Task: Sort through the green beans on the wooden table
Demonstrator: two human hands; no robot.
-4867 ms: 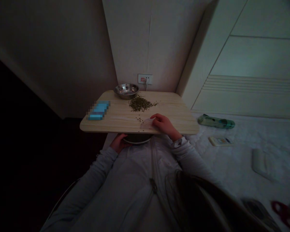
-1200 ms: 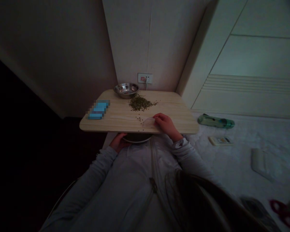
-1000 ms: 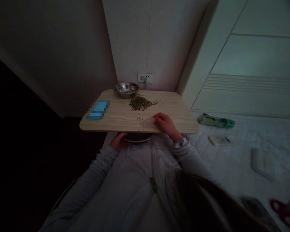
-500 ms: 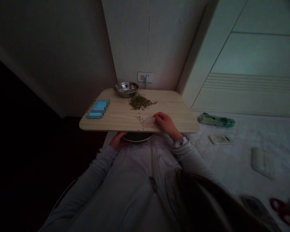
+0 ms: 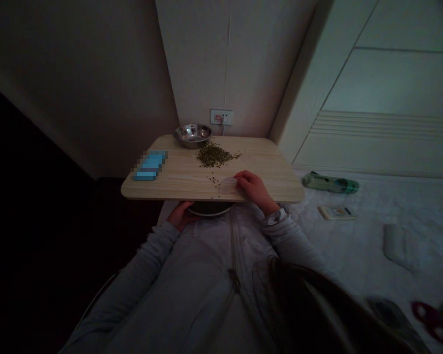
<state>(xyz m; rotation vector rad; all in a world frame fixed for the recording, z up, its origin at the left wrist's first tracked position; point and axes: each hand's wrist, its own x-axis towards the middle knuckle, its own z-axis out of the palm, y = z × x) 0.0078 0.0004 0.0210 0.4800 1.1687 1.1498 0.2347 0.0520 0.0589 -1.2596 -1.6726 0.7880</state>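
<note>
My right hand (image 5: 254,187) rests at the near edge of the small wooden table (image 5: 180,184), its fingers closed on a thin, clear plastic piece (image 5: 227,185) that lies against the tabletop. Beside that piece are a few loose green beans (image 5: 213,180). A heap of small green beans (image 5: 214,155) spreads farther back. Below the table's edge, my left hand (image 5: 180,215) grips the side of a bowl (image 5: 209,212) with a pale rim, held against my body. The table hides part of the bowl and some left fingers.
A shiny metal bowl (image 5: 192,136) stands at the table's back edge, and a blurred blue phone-like object (image 5: 150,165) lies left. On the white bedding (image 5: 369,236) to the right are a green bottle (image 5: 330,183), a small pale box (image 5: 337,213) and red-handled scissors (image 5: 433,322).
</note>
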